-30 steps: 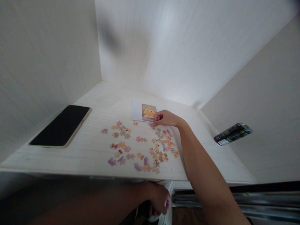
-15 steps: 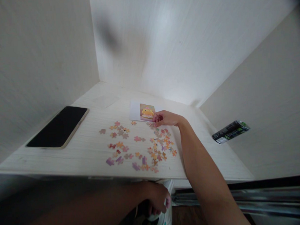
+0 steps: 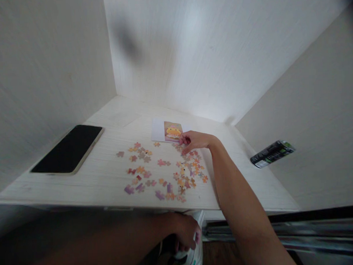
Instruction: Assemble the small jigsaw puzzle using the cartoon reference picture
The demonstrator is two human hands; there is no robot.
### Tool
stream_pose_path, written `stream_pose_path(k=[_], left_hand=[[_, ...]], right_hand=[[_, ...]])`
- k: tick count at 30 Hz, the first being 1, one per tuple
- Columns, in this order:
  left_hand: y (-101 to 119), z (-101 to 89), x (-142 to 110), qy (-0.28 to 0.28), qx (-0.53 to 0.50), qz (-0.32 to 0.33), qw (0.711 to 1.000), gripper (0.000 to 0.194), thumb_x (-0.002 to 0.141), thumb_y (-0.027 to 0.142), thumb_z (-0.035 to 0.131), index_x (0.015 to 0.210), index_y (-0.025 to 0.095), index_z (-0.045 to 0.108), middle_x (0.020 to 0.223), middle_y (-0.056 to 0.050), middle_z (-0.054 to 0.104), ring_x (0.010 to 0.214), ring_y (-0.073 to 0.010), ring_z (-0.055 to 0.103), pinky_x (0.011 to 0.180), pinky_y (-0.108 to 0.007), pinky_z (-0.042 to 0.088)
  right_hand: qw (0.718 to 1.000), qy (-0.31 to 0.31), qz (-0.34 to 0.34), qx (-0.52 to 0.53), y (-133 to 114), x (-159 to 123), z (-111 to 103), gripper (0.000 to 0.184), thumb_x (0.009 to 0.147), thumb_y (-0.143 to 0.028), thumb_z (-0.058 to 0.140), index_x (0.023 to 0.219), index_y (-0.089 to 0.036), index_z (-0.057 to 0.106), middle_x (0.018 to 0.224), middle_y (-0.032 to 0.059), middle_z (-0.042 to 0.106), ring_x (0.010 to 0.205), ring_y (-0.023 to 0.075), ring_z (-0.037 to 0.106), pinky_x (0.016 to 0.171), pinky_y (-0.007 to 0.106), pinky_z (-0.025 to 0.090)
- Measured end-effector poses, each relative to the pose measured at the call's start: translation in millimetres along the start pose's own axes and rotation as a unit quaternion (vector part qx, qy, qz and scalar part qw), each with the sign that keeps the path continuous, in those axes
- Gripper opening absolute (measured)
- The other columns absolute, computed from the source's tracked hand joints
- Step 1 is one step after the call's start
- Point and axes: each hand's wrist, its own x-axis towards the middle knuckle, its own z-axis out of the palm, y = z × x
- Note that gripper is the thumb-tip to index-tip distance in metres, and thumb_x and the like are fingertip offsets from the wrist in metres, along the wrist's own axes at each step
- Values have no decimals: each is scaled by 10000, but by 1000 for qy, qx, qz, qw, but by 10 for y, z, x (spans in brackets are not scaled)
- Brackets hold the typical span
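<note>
My right hand reaches across the pale wooden table to the far end of a scatter of small pink, orange and purple puzzle pieces. Its fingers curl down onto the pieces next to a white card with a yellow duck picture; what they pinch, if anything, is hidden. My left hand hangs below the table's front edge, fingers curled around a white object with a dark and teal part.
A black phone lies face up at the table's left. A dark can with green print lies on its side at the right edge. Pale walls enclose the table on three sides.
My right hand has shifted slightly toward the puzzle pieces, with its fingers stretched a little lower. The left hand has stayed put.
</note>
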Motion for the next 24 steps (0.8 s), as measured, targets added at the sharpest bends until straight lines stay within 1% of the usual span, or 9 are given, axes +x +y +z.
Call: stream_pose_path(k=[3,5,7,9,11,13,18,21,24], left_hand=[[-6,11,-1,1,-11,-2,1000,380,750,189,582,1123,199,512,787,-28,607,586,-199,601,490,-336,540],[20,15,-25,7,-17,-7,1000,354,725,158,583,1070,190,515,754,-18,592,566,-191,586,467,-318,526],[52,14,-50,11,-22,-14,1000,322,706,135,582,1015,184,510,742,-15,586,561,-187,579,461,-314,523],[70,12,-60,9,-22,-16,1000,328,691,128,587,1005,183,509,761,-22,597,573,-191,586,470,-319,528],[75,12,-60,4,-20,-12,1000,382,669,122,587,1039,183,512,778,-30,605,586,-195,595,479,-319,531],[74,13,-62,7,-18,-8,1000,431,648,111,583,1068,178,517,779,-32,602,585,-192,590,474,-311,525],[87,-1,-87,6,-5,-8,1000,371,677,131,573,1037,188,502,748,-16,592,556,-191,584,464,-311,518],[80,-12,-73,-2,0,-21,1000,344,663,124,589,984,197,489,727,-4,585,547,-193,584,468,-315,520],[49,-11,-27,-2,-24,-28,999,322,664,111,620,945,199,489,726,-4,590,540,-192,580,461,-316,517]], right_hand=[[1000,-1,-12,23,-17,-23,-18,468,549,-415,845,824,-192,538,722,-53,429,648,105,374,575,254,288],[998,9,-24,64,-4,-63,-48,449,574,-409,832,782,-199,494,707,-59,415,637,99,363,570,253,276],[996,22,-21,85,37,-116,-91,441,585,-403,825,751,-201,471,696,-64,410,628,94,358,566,254,271],[998,14,10,65,95,-168,-133,435,574,-406,829,737,-198,483,680,-68,413,618,93,356,559,258,265],[998,-17,52,38,152,-206,-160,435,556,-407,834,731,-195,497,659,-72,420,605,94,361,550,261,261],[996,-43,76,32,189,-222,-166,438,537,-395,841,730,-195,502,646,-75,426,598,95,368,546,261,261],[994,-51,85,42,186,-196,-142,444,518,-391,848,741,-192,521,635,-80,441,596,94,384,554,255,269],[994,-45,85,52,182,-184,-149,458,527,-423,849,798,-187,565,645,-75,479,602,102,414,570,257,296],[994,-57,65,74,215,-212,-160,474,550,-419,849,872,-183,594,672,-66,514,622,111,454,593,258,327]])
